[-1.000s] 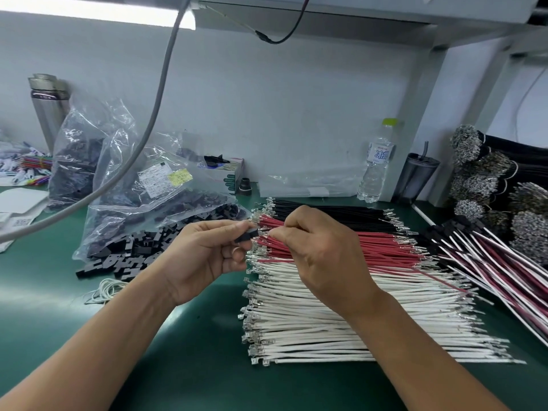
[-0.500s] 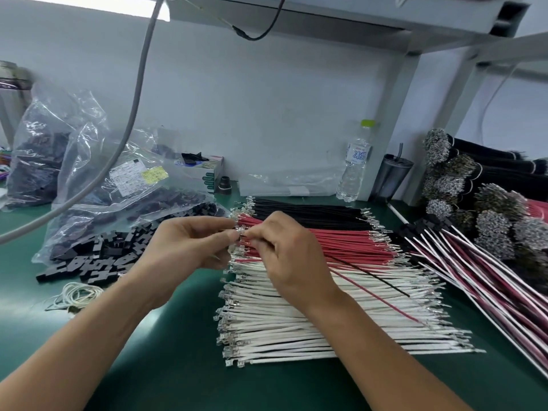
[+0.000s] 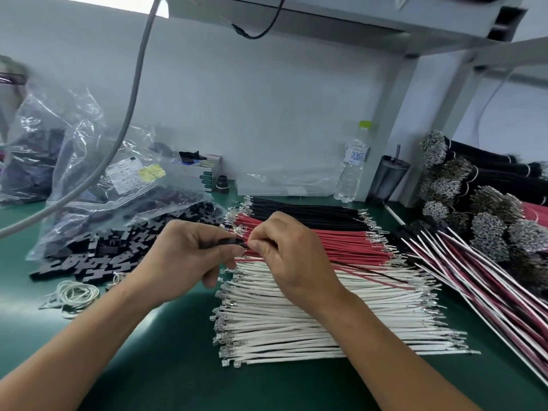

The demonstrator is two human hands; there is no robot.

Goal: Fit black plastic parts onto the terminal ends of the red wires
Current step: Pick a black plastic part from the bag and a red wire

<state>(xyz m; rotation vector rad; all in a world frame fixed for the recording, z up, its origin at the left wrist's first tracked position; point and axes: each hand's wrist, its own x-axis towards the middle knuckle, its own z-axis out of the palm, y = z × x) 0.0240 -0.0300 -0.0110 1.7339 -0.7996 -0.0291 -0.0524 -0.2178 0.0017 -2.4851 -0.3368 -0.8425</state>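
My left hand (image 3: 189,256) pinches a small black plastic part (image 3: 229,242) between thumb and fingers, just above the left ends of the red wires (image 3: 326,244). My right hand (image 3: 292,256) pinches a red wire's end right against that part; the wire (image 3: 379,278) trails to the right across the pile. Whether the terminal sits inside the part is hidden by my fingers. More loose black plastic parts (image 3: 98,256) lie heaped on the green mat at the left.
Black wires (image 3: 311,213) lie behind the red ones, white wires (image 3: 311,327) in front. Plastic bags of parts (image 3: 118,185) stand at the left, rubber bands (image 3: 74,295) near them. Finished wire sets (image 3: 480,280) and bundles (image 3: 474,203) fill the right. A water bottle (image 3: 353,167) and cup (image 3: 391,179) stand behind.
The view has swung slightly right. My hands have stayed together over the red wires' left ends; my left hand now shows the black part between its fingertips, right hand pressed closer.
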